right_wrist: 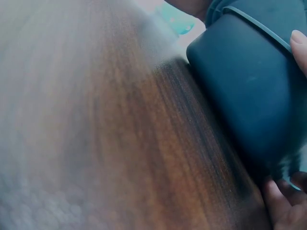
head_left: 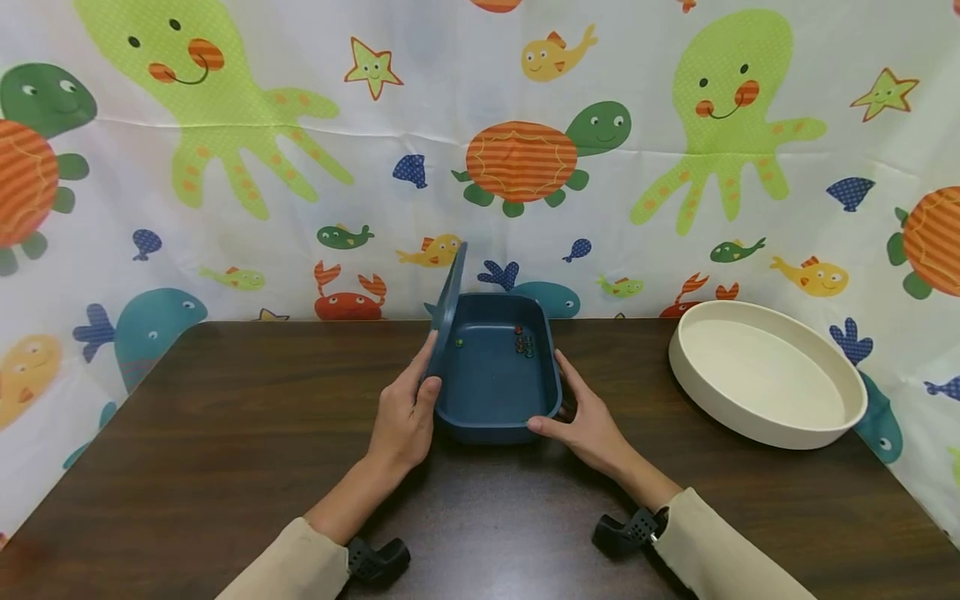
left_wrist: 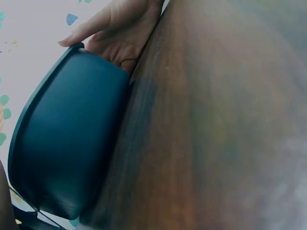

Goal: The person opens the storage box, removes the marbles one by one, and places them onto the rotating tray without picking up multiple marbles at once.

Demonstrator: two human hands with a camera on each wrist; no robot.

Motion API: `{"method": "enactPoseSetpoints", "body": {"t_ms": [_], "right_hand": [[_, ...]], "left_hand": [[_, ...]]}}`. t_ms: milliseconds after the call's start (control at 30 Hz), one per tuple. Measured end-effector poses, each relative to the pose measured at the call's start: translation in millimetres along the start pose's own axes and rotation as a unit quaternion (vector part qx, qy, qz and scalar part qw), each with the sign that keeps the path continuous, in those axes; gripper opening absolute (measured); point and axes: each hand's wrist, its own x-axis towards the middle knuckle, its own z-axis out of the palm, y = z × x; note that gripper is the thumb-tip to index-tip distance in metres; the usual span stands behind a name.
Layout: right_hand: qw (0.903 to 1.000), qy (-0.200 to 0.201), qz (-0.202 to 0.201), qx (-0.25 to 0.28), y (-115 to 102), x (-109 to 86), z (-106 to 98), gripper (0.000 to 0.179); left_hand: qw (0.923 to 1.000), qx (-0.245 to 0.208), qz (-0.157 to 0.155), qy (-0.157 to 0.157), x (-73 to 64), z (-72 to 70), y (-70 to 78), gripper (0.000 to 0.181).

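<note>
In the head view a dark blue rectangular box (head_left: 491,392) stands on the table, its inside facing up. Several small red, brown and green bead-like pieces (head_left: 522,343) lie toward its right back; one green piece (head_left: 459,342) is near the left wall. Its blue lid (head_left: 447,302) is tilted up along the left side, and my left hand (head_left: 402,414) holds that lid by its near end. My right hand (head_left: 588,421) grips the box's right front corner, thumb on the front rim, fingers along the right side. The left wrist view shows the box's outer front wall (left_wrist: 76,124).
A round cream tray (head_left: 765,371) with a raised rim stands at the table's right. Behind the dark wooden table (head_left: 262,433) hangs a white curtain (head_left: 420,83) printed with sea animals. Black straps with devices (head_left: 378,562) are on both wrists.
</note>
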Motion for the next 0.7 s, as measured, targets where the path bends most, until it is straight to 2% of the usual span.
{"method": "enactPoseSetpoints", "body": {"t_ms": [167, 367, 567, 700], "right_hand": [[1.0, 0.004, 0.001, 0.0, -1.3, -0.2, 0.2, 0.098], [1.0, -0.002, 0.006, 0.006, -1.4, 0.8, 1.5, 0.097], [0.9999, -0.001, 0.013, 0.009, -3.9, 1.0, 0.5, 0.098], [0.9998, -0.003, 0.014, 0.012, -4.0, 1.6, -0.1, 0.097]], "left_hand": [[0.9996, -0.011, 0.002, 0.027, -6.3, -4.2, -5.6, 0.048], [0.9995, -0.016, -0.01, 0.024, -14.4, -12.2, -7.9, 0.047], [0.9996, 0.011, -0.017, 0.02, -13.6, -19.6, -5.9, 0.063], [0.9982, -0.008, -0.037, 0.047, -8.5, -23.3, -6.1, 0.07]]}}
